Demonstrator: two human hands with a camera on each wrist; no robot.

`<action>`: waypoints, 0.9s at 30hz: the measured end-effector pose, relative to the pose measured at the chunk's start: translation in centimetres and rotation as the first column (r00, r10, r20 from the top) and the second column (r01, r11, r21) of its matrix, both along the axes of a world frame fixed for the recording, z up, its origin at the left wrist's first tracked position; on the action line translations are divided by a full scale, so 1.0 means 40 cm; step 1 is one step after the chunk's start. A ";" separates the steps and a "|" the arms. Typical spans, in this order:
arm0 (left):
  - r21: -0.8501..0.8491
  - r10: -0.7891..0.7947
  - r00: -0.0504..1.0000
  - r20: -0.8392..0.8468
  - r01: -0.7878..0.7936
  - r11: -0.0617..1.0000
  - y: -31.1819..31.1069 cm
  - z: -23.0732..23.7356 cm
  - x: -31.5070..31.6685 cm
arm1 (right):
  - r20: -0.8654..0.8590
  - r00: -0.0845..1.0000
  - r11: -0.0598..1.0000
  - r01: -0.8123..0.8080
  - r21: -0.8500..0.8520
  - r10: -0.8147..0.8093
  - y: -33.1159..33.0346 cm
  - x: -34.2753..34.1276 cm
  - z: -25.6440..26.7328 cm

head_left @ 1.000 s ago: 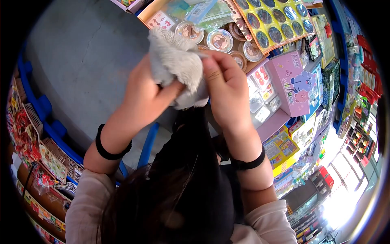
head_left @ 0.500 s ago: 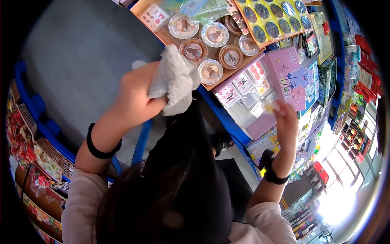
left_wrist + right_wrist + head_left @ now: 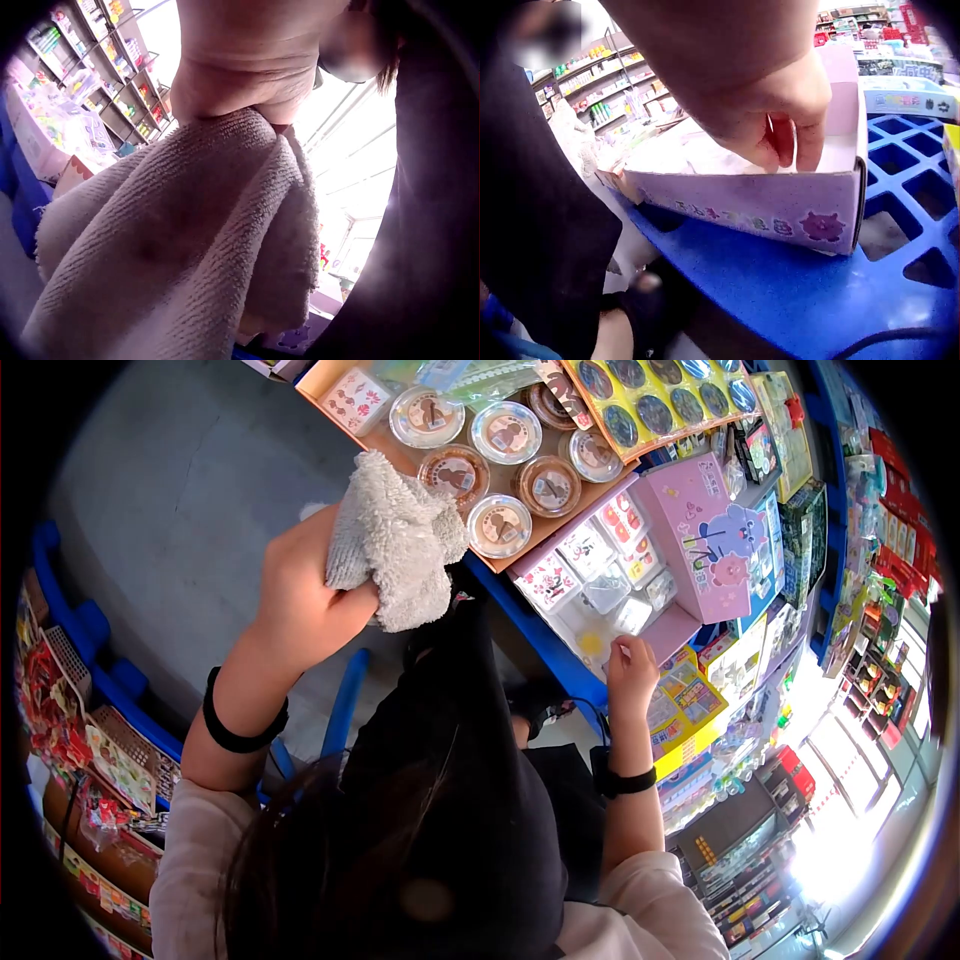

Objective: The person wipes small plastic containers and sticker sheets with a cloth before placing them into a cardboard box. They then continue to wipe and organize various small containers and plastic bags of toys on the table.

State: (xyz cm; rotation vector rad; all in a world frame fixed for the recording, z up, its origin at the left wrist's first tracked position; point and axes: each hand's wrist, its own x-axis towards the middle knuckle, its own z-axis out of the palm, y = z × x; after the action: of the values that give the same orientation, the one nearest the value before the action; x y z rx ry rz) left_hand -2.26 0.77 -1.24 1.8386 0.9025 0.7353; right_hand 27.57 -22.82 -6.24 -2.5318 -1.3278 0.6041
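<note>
The grey terry cloth [image 3: 395, 540] is bunched in the left hand [image 3: 315, 595], thumb and fingers closed round it, beside the cardboard tray [image 3: 535, 535] of round-lidded tubs [image 3: 499, 526]. Its loose folds lie so near those lids that a sideways swing could brush a tub out of place, and a slack pinch might let the cloth drop towards the floor. The left wrist view gives the ribbed weave and a dark patch on the hanging side, neither readable in the head view, which in turn shows how near the tubs are. The right hand [image 3: 632, 678] reaches into the purple box [image 3: 742, 202] with bent fingers; the right wrist view hides the tips behind the front wall, and the head view offers only a blurred yellowish patch [image 3: 590, 643] near them, so whether they grasp anything cannot be told. The small clear cases [image 3: 607, 588] inside show from overhead, while only the right wrist view shows the printed outer wall and how near it stands to the curved edge of the blue lattice desk [image 3: 780, 300]; a knuckle or wristband [image 3: 630, 782] catching that wall could drag the box outward and jostle the cases
</note>
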 end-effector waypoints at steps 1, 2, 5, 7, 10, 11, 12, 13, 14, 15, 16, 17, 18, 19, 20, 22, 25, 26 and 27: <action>0.007 -0.002 1.000 -0.003 0.002 1.000 0.001 -0.002 0.000 | 0.075 0.997 0.999 0.022 -0.026 -0.020 -0.002 -0.003 0.000; 0.016 -0.001 1.000 -0.007 0.001 1.000 0.002 -0.003 0.001 | 0.149 0.988 0.998 0.044 -0.050 -0.036 -0.002 -0.004 -0.001; -0.003 0.018 1.000 0.003 -0.018 1.000 0.002 0.002 0.003 | 0.025 0.910 0.888 0.409 -0.210 -0.413 0.023 -0.002 0.028; -0.012 0.004 1.000 -0.001 -0.004 1.000 0.004 0.004 0.002 | -0.011 0.928 0.923 0.368 -0.115 -0.372 0.021 0.004 0.023; -0.018 -0.017 1.000 -0.008 0.017 1.000 0.008 0.011 0.003 | -0.115 0.944 0.951 0.308 -0.019 -0.308 0.044 0.004 0.021; -0.019 -0.024 1.000 -0.015 0.024 1.000 0.007 0.013 0.003 | -0.189 0.938 0.957 0.290 -0.023 -0.289 0.054 0.001 0.023; -0.020 -0.024 1.000 -0.015 0.023 1.000 0.006 0.012 0.003 | -0.189 0.938 0.957 0.290 -0.023 -0.289 0.063 -0.001 0.024; -0.023 -0.011 1.000 -0.010 0.010 1.000 0.005 0.011 0.003 | -0.138 0.943 0.953 0.297 -0.056 -0.302 0.071 -0.003 0.025; -0.026 0.003 1.000 -0.005 -0.003 1.000 0.004 0.011 0.003 | -0.087 0.946 0.948 0.305 -0.087 -0.312 0.075 -0.004 0.026; -0.026 0.004 1.000 -0.003 -0.004 1.000 0.004 0.009 0.002 | -0.086 0.947 0.949 0.304 -0.086 -0.311 0.074 -0.002 0.025; -0.022 0.011 1.000 -0.005 -0.011 1.000 0.004 0.007 0.000 | -0.060 0.950 0.949 0.298 -0.102 -0.305 0.069 0.000 0.020; -0.021 0.018 1.000 -0.007 -0.018 1.000 0.004 0.005 -0.002 | -0.035 0.954 0.949 0.293 -0.119 -0.299 0.063 0.003 0.015; -0.022 0.018 1.000 -0.006 -0.019 1.000 0.004 0.002 -0.003 | -0.034 0.954 0.949 0.292 -0.120 -0.298 0.057 0.004 0.015; -0.017 0.014 1.000 0.001 -0.014 1.000 0.005 0.000 -0.003 | -0.064 0.930 0.921 0.345 -0.184 -0.361 0.049 0.005 0.016; -0.012 0.010 1.000 0.009 -0.010 1.000 0.006 -0.002 -0.005 | -0.090 0.902 0.886 0.391 -0.249 -0.423 0.042 0.007 0.013; 0.006 0.008 1.000 -0.012 -0.008 1.000 0.007 -0.002 -0.007 | -0.151 0.899 0.890 0.362 -0.276 -0.412 0.000 0.029 -0.032; 0.003 0.016 0.999 -0.030 -0.016 1.000 0.006 0.005 -0.004 | -0.304 0.808 0.853 0.414 -0.317 -0.505 -0.013 0.032 -0.048; -0.017 0.027 0.999 -0.031 -0.028 0.999 0.006 0.007 -0.002 | -0.392 0.704 0.805 0.487 -0.340 -0.592 -0.008 0.029 -0.046; -0.016 0.029 0.999 -0.030 -0.029 0.999 0.006 0.006 -0.003 | -0.392 0.705 0.805 0.486 -0.339 -0.591 -0.003 0.029 -0.040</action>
State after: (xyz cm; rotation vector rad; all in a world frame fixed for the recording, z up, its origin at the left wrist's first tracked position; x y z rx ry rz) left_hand -2.39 1.02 -1.00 1.8298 0.9539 0.7175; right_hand 28.73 -22.95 -7.83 -2.4939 -0.3185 1.1779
